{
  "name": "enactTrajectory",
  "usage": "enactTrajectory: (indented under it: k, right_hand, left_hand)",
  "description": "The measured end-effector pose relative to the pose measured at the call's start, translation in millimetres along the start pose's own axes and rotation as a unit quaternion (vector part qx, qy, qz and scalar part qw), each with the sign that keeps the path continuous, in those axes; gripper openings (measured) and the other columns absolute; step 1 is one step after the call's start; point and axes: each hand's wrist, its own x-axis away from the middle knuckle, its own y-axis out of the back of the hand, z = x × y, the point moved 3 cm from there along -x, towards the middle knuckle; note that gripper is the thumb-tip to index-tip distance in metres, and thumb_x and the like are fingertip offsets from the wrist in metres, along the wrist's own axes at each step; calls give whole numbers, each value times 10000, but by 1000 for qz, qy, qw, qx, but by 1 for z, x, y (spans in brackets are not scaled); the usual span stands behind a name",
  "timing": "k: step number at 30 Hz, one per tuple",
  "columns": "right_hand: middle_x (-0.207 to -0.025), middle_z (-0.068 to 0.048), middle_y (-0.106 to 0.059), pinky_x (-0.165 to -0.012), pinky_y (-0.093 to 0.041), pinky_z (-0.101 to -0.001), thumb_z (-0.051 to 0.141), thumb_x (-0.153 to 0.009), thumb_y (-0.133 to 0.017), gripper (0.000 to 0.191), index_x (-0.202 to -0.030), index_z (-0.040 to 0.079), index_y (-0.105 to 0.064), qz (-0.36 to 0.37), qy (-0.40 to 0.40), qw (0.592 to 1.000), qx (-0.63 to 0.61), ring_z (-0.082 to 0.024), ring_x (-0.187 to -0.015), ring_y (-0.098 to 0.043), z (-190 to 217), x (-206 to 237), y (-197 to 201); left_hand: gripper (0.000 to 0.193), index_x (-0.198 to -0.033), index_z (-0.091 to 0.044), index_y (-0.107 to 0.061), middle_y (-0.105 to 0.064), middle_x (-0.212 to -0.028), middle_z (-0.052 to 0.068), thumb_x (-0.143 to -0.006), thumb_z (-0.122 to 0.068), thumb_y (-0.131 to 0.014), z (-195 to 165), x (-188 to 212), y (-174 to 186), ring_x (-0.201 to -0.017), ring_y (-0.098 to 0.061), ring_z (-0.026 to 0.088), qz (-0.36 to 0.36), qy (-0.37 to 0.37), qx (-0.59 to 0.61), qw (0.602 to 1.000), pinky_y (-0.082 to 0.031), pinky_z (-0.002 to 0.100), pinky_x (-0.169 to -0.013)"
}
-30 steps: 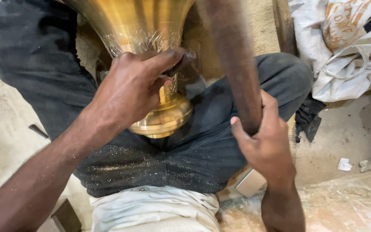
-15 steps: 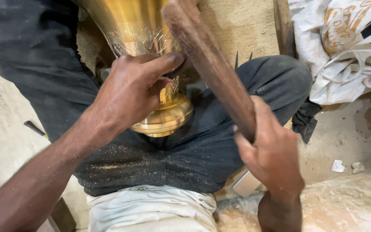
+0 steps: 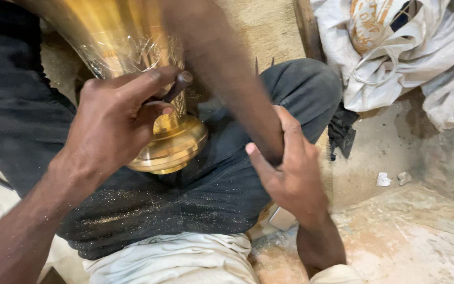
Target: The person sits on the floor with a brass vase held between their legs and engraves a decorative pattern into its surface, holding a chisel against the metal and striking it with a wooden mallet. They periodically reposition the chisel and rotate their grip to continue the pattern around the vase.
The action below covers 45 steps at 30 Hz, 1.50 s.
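Note:
A shiny brass vessel (image 3: pixel 132 47) with an engraved band and a round foot (image 3: pixel 172 150) lies across my lap, on dark trousers (image 3: pixel 206 194) dusted with brass filings. My left hand (image 3: pixel 114 123) pinches a small dark metal punch (image 3: pixel 177 87), its tip set against the engraved band. My right hand (image 3: pixel 290 168) grips the lower end of a thick brown wooden stick (image 3: pixel 222 68), which slants up and left over the vessel, blurred by motion.
Crumpled white sacks (image 3: pixel 411 58) are heaped at the upper right. A dusty concrete floor (image 3: pixel 411 236) with small white scraps (image 3: pixel 383 180) spreads at the right. A wooden post (image 3: pixel 307 26) stands behind my knee. White cloth (image 3: pixel 174 260) covers my waist.
The wooden stick has swung to the left, from near upright to slanting over the vessel. My right hand moved with it. My left hand keeps the punch on the vessel.

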Motion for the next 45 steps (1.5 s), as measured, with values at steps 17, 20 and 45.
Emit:
enactTrajectory:
  k: [17, 20, 45]
  right_hand:
    - [-1100, -258, -741, -717, -585, -433, 215, -880, -770, 606, -1396, 50, -499, 9, 10, 997, 70, -384, -844, -757, 16, -8, -15]
    - [-1026, -204, -724, -758, -593, -403, 222, -950, -752, 628, -1426, -23, -423, -29, -53, 990, -126, -319, -919, -786, 11, -9, -14]
    - [-928, -54, -674, -730, -533, -257, 158, -933, -873, 524, -1289, 8, -519, -112, 9, 981, -158, -106, -784, -620, -13, -18, 2]
  left_hand:
    - [372, -1280, -105, -690, -775, -1157, 139, -929, 20, -698, 15, 0, 0, -830, -794, 244, 11, -18, 17, 1000, -678, 331, -633]
    - [451, -1302, -79, -674, -780, -1070, 156, -862, -12, -748, 11, 1, 6, -820, -786, 251, -2, -35, 22, 999, -652, 375, -673]
    - [509, -1475, -67, -513, -761, -1125, 132, -1037, -54, -771, 64, 53, 33, -922, -759, 182, -306, 139, 374, 864, -676, 323, -860]
